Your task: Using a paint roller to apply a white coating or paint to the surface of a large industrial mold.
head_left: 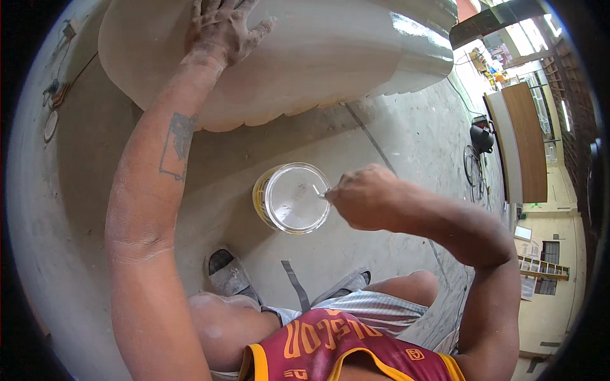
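My left hand point(223, 26) lies on a large, smooth, pale grey curved shell point(305, 57), fingers apart and thumb out to the side. Its fingertips run up to the picture's top edge. On the floor between my feet and the shell stands a round bucket point(295, 198) with a yellowish side and a whitish rim. Whether its greyish top is a lid or a filling, I cannot tell. My right hand point(367, 195) is closed at the bucket's right rim. From its fingers a small, thin, pale tool point(319, 192) pokes out over the bucket; the rest is hidden in the fist.
The shell has a wavy lower edge above the concrete floor point(219, 171). My feet in grey slippers point(227, 273) are near the bucket, with a dark strip point(295, 284) between them. Far right are a brown panel point(525, 143), a black object point(481, 134) with coiled cable, and a ladder point(544, 267).
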A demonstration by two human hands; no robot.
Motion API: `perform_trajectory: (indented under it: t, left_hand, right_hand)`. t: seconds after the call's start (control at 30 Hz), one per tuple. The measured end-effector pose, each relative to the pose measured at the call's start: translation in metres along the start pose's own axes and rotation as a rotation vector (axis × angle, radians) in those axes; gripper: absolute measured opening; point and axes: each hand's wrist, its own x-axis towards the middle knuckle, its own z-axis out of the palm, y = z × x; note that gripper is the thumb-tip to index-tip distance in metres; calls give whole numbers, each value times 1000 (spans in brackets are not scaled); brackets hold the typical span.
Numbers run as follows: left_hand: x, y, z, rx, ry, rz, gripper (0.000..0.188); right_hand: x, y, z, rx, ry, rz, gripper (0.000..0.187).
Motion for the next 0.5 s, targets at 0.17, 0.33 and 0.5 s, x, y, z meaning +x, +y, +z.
perform_trajectory:
  t: [0.17, 0.33, 0.5]
  left_hand:
    - [16, -5, -6, -7, -57, -30, 79]
    - [13, -16, 27, 173, 71, 41, 74]
    - [8, -12, 16, 124, 59, 33, 70]
  right_hand:
    - [-4, -1, -5, -12, -37, -9, 20]
    - [4, 7, -2, -13, 34, -31, 21]
    - [9, -4, 24, 46, 9, -65, 20]
